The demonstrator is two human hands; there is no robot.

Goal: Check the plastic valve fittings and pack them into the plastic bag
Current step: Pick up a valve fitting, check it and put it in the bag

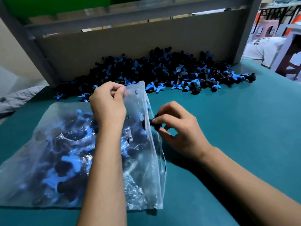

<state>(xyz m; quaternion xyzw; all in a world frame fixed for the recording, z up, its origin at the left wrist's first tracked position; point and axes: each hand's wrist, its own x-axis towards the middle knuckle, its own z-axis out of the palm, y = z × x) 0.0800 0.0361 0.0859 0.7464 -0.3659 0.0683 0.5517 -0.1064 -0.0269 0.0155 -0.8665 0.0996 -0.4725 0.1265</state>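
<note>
- Holding one black valve fitting [155, 122] in its fingertips, the right hand [178, 129] has it right at the open edge of the plastic bag [68, 154], so the fitting's tip is touching the mouth.
- The left hand [107, 103] pinches the top lip of the bag and lifts it, which keeps the mouth open.
- The bag lies flat on the green desk [236, 128], and its mouth faces right, toward the right hand. Many fittings are inside it already.
- The fitting's long side seems to point left, into the bag, so I think the next push goes straight left.
- The big pile of fittings [162, 72] sits at the back of the desk, against a cardboard wall [130, 46]. It is nearer to the right hand.
- There is bare desk to the right of the bag, so the right arm has room to move.
</note>
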